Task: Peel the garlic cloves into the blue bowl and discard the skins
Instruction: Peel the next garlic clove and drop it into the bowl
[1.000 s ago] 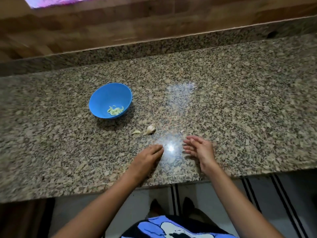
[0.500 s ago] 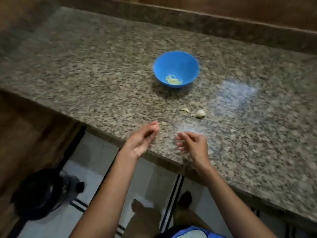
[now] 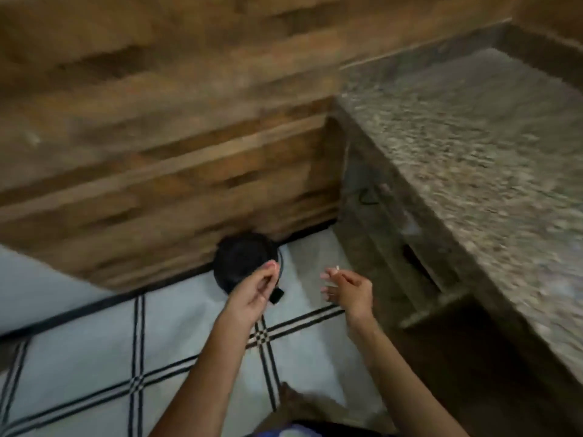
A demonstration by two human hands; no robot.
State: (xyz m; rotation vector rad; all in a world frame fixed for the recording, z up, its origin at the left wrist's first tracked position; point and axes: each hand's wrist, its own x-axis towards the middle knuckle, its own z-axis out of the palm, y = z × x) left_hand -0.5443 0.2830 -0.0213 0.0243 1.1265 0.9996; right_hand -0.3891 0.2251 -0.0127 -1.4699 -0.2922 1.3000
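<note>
My left hand (image 3: 255, 288) hangs over the floor just in front of a black round bin (image 3: 243, 260). Its fingers are bunched against the thumb, and a pale bit shows at the fingertips, seemingly garlic skin. My right hand (image 3: 348, 290) is beside it, about a hand's width to the right, with its fingers loosely stretched toward the left. A small white flake of garlic skin (image 3: 337, 268) sticks at its fingertips. The blue bowl and the garlic cloves are out of view. The picture is blurred by motion.
The granite counter (image 3: 473, 146) runs along the right, with its dark front face (image 3: 394, 234) below. A wood-patterned wall (image 3: 157, 152) stands behind the bin. The white tiled floor (image 3: 94, 357) has black lines. My foot (image 3: 299, 405) shows at the bottom.
The view has swung left and down, from the counter to the floor. Both hands have left the counter edge and now hang by the black bin. The bowl has gone out of view.
</note>
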